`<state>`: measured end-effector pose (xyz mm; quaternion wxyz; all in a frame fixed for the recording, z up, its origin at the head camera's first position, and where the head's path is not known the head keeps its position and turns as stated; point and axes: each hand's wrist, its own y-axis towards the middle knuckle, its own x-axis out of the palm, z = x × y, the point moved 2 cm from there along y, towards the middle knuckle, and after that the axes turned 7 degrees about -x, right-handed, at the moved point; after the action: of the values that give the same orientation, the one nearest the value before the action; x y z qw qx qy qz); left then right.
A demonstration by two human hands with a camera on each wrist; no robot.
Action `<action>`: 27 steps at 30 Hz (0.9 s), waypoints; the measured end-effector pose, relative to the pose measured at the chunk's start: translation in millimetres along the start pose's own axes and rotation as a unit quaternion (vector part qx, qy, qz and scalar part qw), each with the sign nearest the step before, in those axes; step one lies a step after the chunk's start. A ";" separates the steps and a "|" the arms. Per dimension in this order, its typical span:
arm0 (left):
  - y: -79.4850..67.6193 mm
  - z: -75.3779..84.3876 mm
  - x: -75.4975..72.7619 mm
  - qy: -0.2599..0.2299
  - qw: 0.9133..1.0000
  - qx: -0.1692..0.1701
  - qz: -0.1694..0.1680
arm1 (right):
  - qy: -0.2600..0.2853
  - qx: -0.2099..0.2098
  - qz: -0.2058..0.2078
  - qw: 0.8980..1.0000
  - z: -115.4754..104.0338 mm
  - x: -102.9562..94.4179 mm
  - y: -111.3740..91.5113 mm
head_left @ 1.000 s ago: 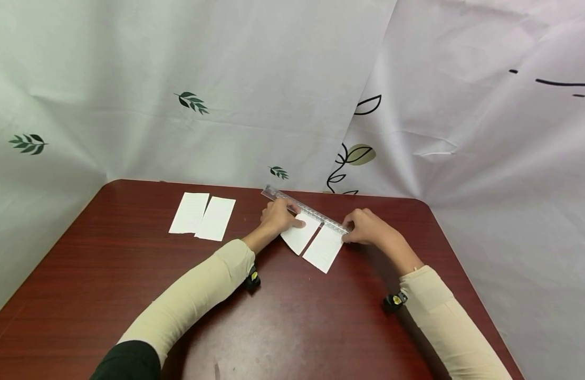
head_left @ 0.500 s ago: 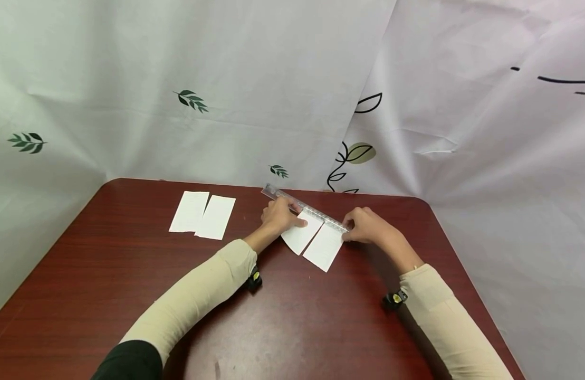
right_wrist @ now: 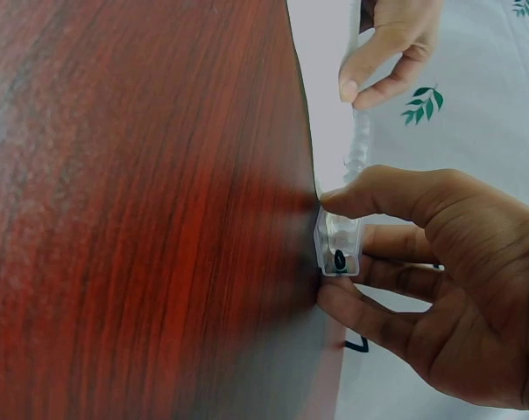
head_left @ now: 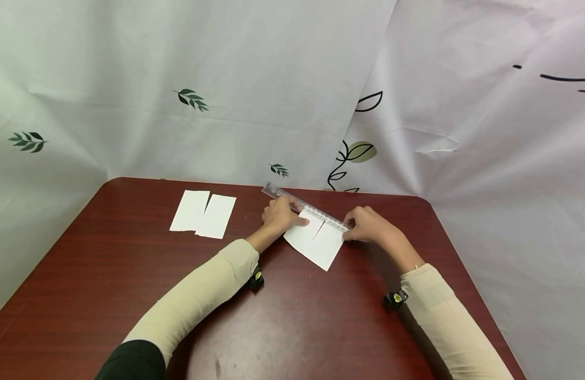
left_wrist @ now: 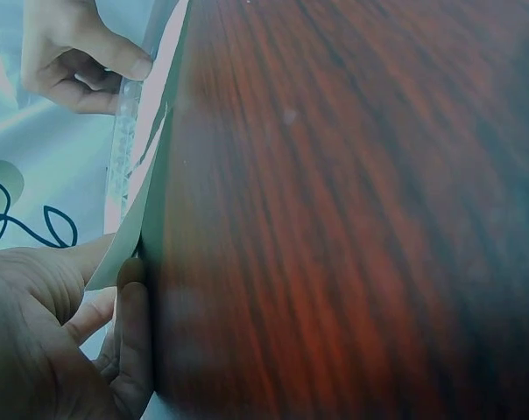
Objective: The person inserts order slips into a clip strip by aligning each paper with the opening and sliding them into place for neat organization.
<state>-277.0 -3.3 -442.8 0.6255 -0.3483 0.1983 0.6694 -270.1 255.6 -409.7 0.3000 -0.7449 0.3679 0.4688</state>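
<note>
A clear ruler lies slanted near the table's back edge, along the upper edge of white paper. A narrow slit splits the upper part of this paper; lower down, its two sides meet or overlap, and I cannot tell which. My left hand pinches the paper's left part, thumb on top, with fingers reaching to the ruler. In the left wrist view, the paper's edge rises off the table between those fingers. My right hand grips the ruler's right end, its thumb at the paper's corner.
Two white paper pieces lie side by side at the table's back left, almost touching. The reddish-brown table extends toward me. A pale cloth backdrop with leaf prints hangs right behind the table.
The gap between the two sides of the paper under my hands has narrowed from a full-length strip to a short slit near the ruler. Both hands and the ruler have hardly moved.
</note>
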 end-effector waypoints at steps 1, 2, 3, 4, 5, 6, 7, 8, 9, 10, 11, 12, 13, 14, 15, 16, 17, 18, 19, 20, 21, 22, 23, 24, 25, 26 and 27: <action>2.2 -0.7 1.4 0.002 1.000 0.001 0.000 | 0.000 0.000 0.001 1.000 -0.1 0.0 -0.1; 3.6 -1.3 2.0 0.001 1.000 0.001 0.000 | 0.000 0.000 0.001 1.000 -0.2 0.0 -0.2; 5.2 -2.1 2.7 0.000 1.000 0.001 0.000 | 0.000 0.000 0.001 1.000 -0.4 -0.1 -0.3; 7.0 -2.9 3.4 0.001 1.000 0.001 0.000 | -0.001 -0.001 0.001 1.000 -0.5 -0.1 -0.4; 9.7 -4.1 4.8 0.001 1.000 0.001 -0.001 | -0.001 -0.001 0.001 1.000 -0.7 -0.2 -0.5; 13.2 -5.7 6.6 0.003 1.000 0.003 -0.002 | -0.001 -0.002 0.002 1.000 -0.8 -0.3 -0.5; 17.2 -7.7 8.4 0.005 1.000 0.005 -0.002 | -0.002 -0.002 0.002 1.000 -0.9 -0.4 -0.6; 19.7 -9.0 9.6 0.005 1.000 0.005 -0.003 | -0.002 -0.003 0.002 1.000 -1.1 -0.5 -0.6; 23.3 -10.7 11.5 0.007 1.000 0.008 -0.003 | -0.002 -0.004 0.003 1.000 -1.1 -0.5 -0.6; 27.2 -12.5 13.6 0.010 1.000 0.013 -0.003 | -0.002 -0.004 0.003 1.000 -1.2 -0.6 -0.6; 31.0 -14.2 15.6 0.012 1.000 0.017 -0.003 | -0.001 -0.005 0.003 1.000 -1.3 -0.6 -0.6; 34.7 -16.0 17.5 0.015 1.000 0.025 -0.003 | -0.001 -0.005 0.004 1.000 -1.4 -0.7 -0.6; 37.1 -17.0 18.7 0.016 0.999 0.030 -0.002 | 0.000 -0.005 0.004 1.000 -1.4 -0.7 -0.5; 39.0 -17.9 19.6 0.018 0.999 0.036 -0.001 | 0.001 -0.005 0.004 1.000 -1.5 -0.8 -0.5; 40.7 -18.6 20.3 0.019 0.999 0.042 0.000 | 0.001 -0.005 0.004 1.000 -1.4 -0.8 -0.5; 41.8 -19.3 20.6 0.020 0.999 0.046 0.002 | 0.002 -0.006 0.004 1.000 -1.4 -0.8 -0.4; 42.6 -19.6 20.6 0.020 0.999 0.049 0.002 | 0.002 -0.005 0.004 1.000 -1.5 -0.8 -0.2; 43.2 -19.8 20.5 0.019 0.999 0.050 0.002 | 0.003 -0.005 0.005 1.000 -1.4 -0.9 -0.1; 42.9 -19.5 19.9 0.018 0.999 0.049 0.002 | 0.003 -0.005 0.005 1.000 -1.3 -0.9 0.1; 42.8 -19.3 19.4 0.016 0.999 0.048 0.000 | 0.003 -0.005 0.005 1.000 -1.3 -0.9 0.1; 42.5 -18.9 18.8 0.014 0.999 0.047 -0.001 | 0.003 -0.005 0.005 1.000 -1.2 -1.0 0.2; 41.3 -18.1 17.4 0.012 0.999 0.047 -0.003 | 0.004 -0.005 0.004 1.000 -1.2 -1.0 0.2; 40.7 -17.5 16.7 0.011 0.999 0.046 -0.005 | 0.004 -0.004 0.005 1.000 -1.1 -1.0 0.3; 39.9 -17.0 16.1 0.010 0.999 0.046 -0.006 | 0.004 -0.004 0.004 1.000 -1.0 -0.9 0.3; 39.7 -16.6 15.8 0.011 0.999 0.048 -0.006 | 0.005 -0.003 0.004 1.000 -0.9 -0.8 0.3; 39.2 -16.2 15.4 0.011 0.999 0.047 -0.006 | 0.005 -0.003 0.003 1.000 -0.7 -0.7 0.3; 38.8 -16.0 15.2 0.013 0.999 0.048 -0.006 | 0.006 -0.002 0.003 1.000 -0.6 -0.6 0.3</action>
<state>-311.1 -9.3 -471.1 0.6429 -0.3275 0.2360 0.6509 -270.2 255.1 -409.0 0.2950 -0.7471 0.3709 0.4662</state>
